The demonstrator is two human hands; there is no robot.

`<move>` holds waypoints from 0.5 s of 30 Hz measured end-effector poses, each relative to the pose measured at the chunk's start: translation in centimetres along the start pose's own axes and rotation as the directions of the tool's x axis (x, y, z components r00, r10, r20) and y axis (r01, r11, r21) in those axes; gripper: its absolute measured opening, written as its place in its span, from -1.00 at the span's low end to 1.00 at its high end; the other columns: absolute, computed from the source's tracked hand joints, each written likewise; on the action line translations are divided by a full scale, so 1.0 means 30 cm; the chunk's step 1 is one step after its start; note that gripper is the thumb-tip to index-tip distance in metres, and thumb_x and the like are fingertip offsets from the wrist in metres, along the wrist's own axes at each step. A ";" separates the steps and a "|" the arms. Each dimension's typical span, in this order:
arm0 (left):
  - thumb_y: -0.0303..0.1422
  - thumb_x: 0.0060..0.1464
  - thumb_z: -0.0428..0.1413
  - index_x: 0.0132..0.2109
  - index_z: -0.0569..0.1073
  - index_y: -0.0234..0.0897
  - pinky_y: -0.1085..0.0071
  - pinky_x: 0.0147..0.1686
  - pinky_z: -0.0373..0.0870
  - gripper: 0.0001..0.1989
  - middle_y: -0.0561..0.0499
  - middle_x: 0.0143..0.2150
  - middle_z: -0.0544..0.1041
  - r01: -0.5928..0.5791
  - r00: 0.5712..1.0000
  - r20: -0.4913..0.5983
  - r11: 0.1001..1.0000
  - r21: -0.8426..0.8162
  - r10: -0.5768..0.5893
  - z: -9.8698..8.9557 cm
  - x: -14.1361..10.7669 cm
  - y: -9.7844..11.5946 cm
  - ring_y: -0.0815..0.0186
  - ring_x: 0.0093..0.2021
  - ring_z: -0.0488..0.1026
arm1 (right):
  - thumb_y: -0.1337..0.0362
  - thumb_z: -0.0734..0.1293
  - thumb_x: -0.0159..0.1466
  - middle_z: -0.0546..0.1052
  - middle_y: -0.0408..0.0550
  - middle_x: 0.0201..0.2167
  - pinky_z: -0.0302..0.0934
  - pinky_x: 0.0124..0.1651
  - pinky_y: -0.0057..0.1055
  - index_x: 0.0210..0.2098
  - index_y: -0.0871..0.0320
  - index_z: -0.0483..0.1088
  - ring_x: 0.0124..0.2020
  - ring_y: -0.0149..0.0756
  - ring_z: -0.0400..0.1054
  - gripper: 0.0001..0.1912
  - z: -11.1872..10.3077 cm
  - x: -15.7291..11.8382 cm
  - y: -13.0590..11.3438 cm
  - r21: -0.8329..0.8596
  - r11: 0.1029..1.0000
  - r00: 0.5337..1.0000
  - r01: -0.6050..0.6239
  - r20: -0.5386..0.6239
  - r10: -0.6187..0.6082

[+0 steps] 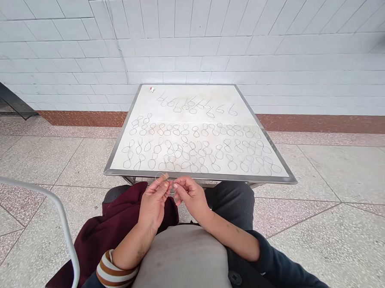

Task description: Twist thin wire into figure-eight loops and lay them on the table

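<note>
Both my hands meet in front of the near edge of a white table (181,117). Between the fingers of my left hand (155,198) is a thin wire loop (157,174), whose round part sticks out above the fingertips. My right hand (191,196) pinches the same wire on its right side, where a second small loop shows between the hands. On the table lie several thin wire pieces bent into figure-eight shapes (195,131), in rough rows. Farther back are several wire pieces with a single loop and a straight tail (233,111).
A small red and white object (152,90) sits at the table's far left corner. A white tiled wall (197,49) stands behind the table. Dark red cloth (100,233) covers my left leg, and a curved pale metal bar (62,219) rises at the left.
</note>
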State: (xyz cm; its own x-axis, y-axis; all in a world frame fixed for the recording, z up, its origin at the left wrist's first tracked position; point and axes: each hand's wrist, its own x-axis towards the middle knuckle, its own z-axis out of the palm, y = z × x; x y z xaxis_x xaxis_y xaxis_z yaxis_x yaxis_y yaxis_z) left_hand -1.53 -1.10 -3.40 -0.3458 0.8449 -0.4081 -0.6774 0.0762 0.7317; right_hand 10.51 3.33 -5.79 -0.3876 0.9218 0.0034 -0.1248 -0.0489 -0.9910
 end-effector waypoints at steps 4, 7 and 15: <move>-0.48 -0.07 0.32 -0.14 0.58 -0.32 0.46 -0.17 0.39 -0.72 -0.08 -0.18 0.62 -0.003 1.000 -0.028 1.000 -0.013 0.002 0.007 -0.001 -0.004 0.36 -0.21 0.54 | 0.10 0.33 0.24 0.46 -0.17 -0.41 0.37 -0.58 -0.51 -0.26 0.10 0.38 -0.53 -0.45 0.36 -0.80 0.006 0.000 -0.011 -0.009 1.000 1.000 0.009 0.004 -0.009; -0.48 -0.06 0.32 -0.14 0.58 -0.31 0.48 -0.18 0.39 -0.73 -0.06 -0.18 0.62 -0.011 1.000 -0.022 1.000 -0.030 0.010 0.011 -0.002 -0.007 0.37 -0.20 0.53 | 0.11 0.33 0.25 0.46 -0.18 -0.42 0.37 -0.58 -0.51 -0.25 0.10 0.38 -0.54 -0.45 0.36 -0.80 0.010 0.001 -0.013 -0.004 1.000 1.000 -0.003 -0.003 0.003; -0.53 -0.06 0.31 -0.10 0.55 -0.30 0.47 -0.21 0.41 -0.69 -0.03 -0.23 0.61 -0.007 0.999 -0.033 0.995 -0.097 0.004 0.018 -0.003 -0.016 0.40 -0.28 0.52 | 0.11 0.34 0.24 0.42 -0.24 -0.55 0.35 -0.58 -0.53 -0.27 0.12 0.38 -0.59 -0.47 0.34 -0.80 0.017 0.005 -0.003 0.020 0.999 0.999 -0.034 0.012 0.033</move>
State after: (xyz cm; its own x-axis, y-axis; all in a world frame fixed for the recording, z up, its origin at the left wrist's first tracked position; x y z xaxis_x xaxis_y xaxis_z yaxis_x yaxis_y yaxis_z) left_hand -0.83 -0.93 -3.41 -0.3701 0.8271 -0.4230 -0.7344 0.0184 0.6785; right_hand 10.00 3.28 -5.62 -0.4028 0.9149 -0.0279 -0.1301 -0.0874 -0.9876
